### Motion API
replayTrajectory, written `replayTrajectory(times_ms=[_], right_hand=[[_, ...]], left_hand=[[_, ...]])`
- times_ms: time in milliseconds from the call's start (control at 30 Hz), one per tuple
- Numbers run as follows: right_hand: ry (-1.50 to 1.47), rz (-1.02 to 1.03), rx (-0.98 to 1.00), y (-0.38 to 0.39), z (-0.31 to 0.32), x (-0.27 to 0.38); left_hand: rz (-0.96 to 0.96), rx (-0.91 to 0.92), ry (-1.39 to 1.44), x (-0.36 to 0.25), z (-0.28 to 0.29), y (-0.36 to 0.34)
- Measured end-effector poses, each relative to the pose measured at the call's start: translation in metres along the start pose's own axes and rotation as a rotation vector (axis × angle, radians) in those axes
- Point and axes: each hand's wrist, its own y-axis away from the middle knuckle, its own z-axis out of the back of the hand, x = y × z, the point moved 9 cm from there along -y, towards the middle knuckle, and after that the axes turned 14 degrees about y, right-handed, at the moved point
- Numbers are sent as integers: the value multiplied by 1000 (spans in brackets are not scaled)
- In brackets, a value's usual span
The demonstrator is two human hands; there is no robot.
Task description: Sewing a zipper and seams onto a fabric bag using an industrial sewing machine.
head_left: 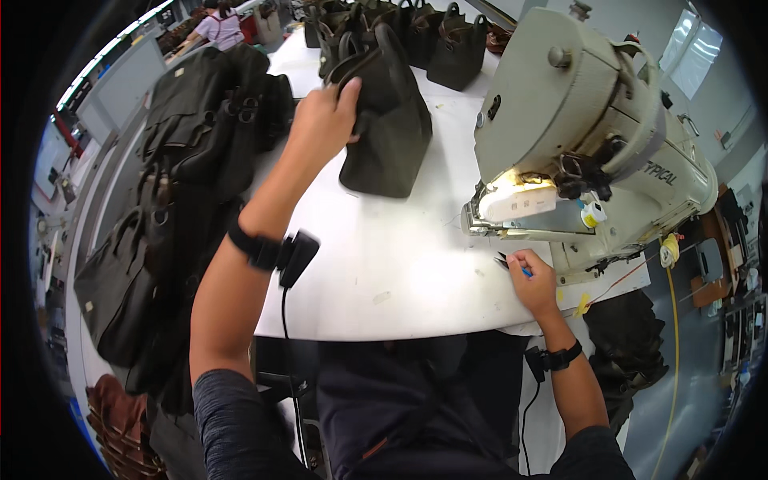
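My left hand [326, 116] is stretched far forward, its fingers closed on the upper edge of a dark olive handbag [392, 156]. The bag stands tilted on the white tabletop, its looped handle up. Which part of the rim or handle the fingers grip is partly hidden. My right hand [536, 286] rests near the table's front right, closed around a small pair of thread snips [502, 260]. Their dark pointed tips stick out to the left, and a bit of blue shows between the fingers. Just beyond that hand stands a large sewing machine [552, 104] with its lamp lit.
More dark bags [456, 52] stand at the table's far end. A heap of similar bags [192, 168] fills the left side, with brown pieces [120, 428] below. Dark material [628, 344] lies low at right. A person [220, 28] sits far left.
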Motion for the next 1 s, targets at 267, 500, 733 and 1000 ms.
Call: replayTrajectory(times_ms=[267,500,733,1000], right_hand=[[281,316,-105,4,2,4],[395,-31,181,30,-6,-60],[362,-29,202,36,-14,-68],[364,-14,183,41,-16,-69]], left_hand=[[-238,-30,-120,52,-103,-113],[-168,59,-20,38,-134,-112],[5,361,97,39,-117,-52],[52,323,285,46,-136,-48]])
